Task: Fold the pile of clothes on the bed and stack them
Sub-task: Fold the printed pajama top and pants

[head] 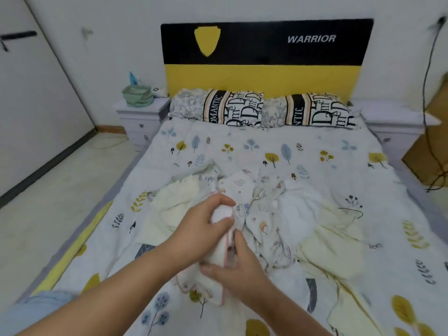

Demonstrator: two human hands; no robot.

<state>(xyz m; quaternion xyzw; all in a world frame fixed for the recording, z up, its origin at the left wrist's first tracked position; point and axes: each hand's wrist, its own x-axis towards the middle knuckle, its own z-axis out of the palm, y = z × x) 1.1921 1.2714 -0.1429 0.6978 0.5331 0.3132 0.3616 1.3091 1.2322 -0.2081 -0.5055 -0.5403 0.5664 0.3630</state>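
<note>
A: Head view, and both hands are working at the front of the bed (pixel 242 146). The left hand (pixel 206 226) has its fingers and thumb curled round the top of a small white garment with pink trim (pixel 221 251), gripping it in a bunch.

B: And the right hand (pixel 232 263) sits just below, thumb and fingers pinching the lower part of that same garment, right by the pink edge. The cloth hangs between the two hands, its bottom end trailing onto the leaf-print sheet.

A: Behind the hands lies the pile of clothes (pixel 261 214), unfolded, heaped across the middle of the bed. Printed baby pieces in the centre, pale yellow cloths (pixel 174 207) on the left edge of it.

B: More pale yellow fabric (pixel 332 251) spreads out to the right, touching the pile, running down toward the near corner.

A: Up at the far end, two lettered pillows (pixel 261 110) lie side by side against the black and yellow headboard (pixel 266 57), which reads WARRIOR.

B: A white nightstand (pixel 140 117) stands left of the bed, with a green bag (pixel 137 95) on top. A cardboard box (pixel 431 141) sits off to the right, by a dangling black cable (pixel 426 93).
</note>
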